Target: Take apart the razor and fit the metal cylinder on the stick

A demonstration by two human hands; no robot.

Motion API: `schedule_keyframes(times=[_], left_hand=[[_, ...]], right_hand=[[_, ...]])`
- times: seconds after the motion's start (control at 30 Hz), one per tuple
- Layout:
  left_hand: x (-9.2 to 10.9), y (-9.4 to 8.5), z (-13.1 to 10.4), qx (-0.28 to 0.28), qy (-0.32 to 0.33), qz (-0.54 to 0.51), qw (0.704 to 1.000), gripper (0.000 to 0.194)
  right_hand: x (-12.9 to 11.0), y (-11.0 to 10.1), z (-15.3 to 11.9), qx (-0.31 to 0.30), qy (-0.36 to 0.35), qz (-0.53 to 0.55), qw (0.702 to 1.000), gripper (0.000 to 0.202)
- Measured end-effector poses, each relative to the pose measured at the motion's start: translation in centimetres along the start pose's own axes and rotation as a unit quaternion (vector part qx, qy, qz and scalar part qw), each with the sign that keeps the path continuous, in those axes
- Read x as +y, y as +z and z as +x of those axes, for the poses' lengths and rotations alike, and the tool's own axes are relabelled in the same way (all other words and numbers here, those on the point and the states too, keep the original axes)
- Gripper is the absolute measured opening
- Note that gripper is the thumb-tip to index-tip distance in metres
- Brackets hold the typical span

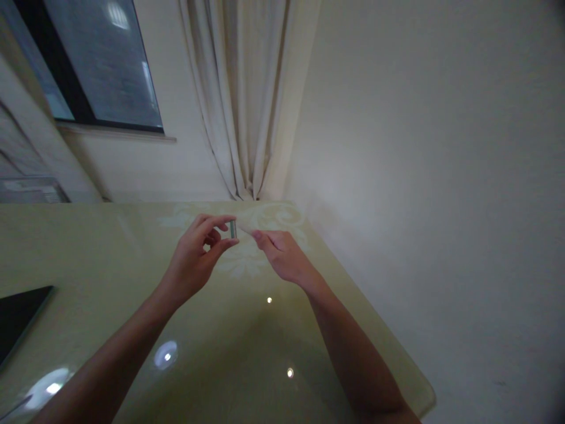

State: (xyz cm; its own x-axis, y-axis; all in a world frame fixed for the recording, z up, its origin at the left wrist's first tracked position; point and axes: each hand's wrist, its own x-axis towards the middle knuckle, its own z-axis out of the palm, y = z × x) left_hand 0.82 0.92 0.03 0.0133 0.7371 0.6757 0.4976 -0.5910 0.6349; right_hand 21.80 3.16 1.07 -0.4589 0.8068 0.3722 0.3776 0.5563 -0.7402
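My left hand (194,253) is closed in a pinch, raised above the table toward its far edge. Between its thumb and index fingertip stands a small dark green piece with pale edges (233,229), held upright at its two ends; its exact kind is too small to tell. Just to the right, my right hand (282,250) grips a thin pale stick-like thing (246,228) between thumb and fingers. Its tip points left and comes close to the green piece; whether they touch I cannot tell. Most right-hand fingers are hidden behind the thumb and palm.
The glossy yellow-green table (212,353) has a pale floral pattern and reflects ceiling lights. A flat black panel (22,318) lies at the left. A white wall (419,176) runs along the right side. Behind are a cream curtain (242,106) and a dark-framed window (101,65).
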Motion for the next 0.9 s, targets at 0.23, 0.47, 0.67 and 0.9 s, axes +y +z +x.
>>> schedule_keyframes(times=[0.23, 0.47, 0.67, 0.9], left_hand=[[0.14, -0.02, -0.05, -0.001, 0.009, 0.002, 1.0, 0.03], [0.38, -0.03, 0.04, -0.003, 0.006, 0.006, 1.0, 0.029], [0.47, -0.12, 0.07, -0.001, 0.01, 0.005, 1.0, 0.028], [0.36, -0.07, 0.06, 0.001, 0.012, 0.007, 1.0, 0.028]], right_hand=[[0.03, -0.04, -0.02, -0.005, 0.015, 0.0, 1.0, 0.061], [-0.06, 0.08, -0.09, -0.025, 0.003, 0.031, 0.999, 0.061], [0.09, 0.19, -0.01, -0.012, 0.009, 0.016, 1.0, 0.061], [0.17, 0.3, 0.0, 0.007, 0.005, 0.004, 1.0, 0.061]])
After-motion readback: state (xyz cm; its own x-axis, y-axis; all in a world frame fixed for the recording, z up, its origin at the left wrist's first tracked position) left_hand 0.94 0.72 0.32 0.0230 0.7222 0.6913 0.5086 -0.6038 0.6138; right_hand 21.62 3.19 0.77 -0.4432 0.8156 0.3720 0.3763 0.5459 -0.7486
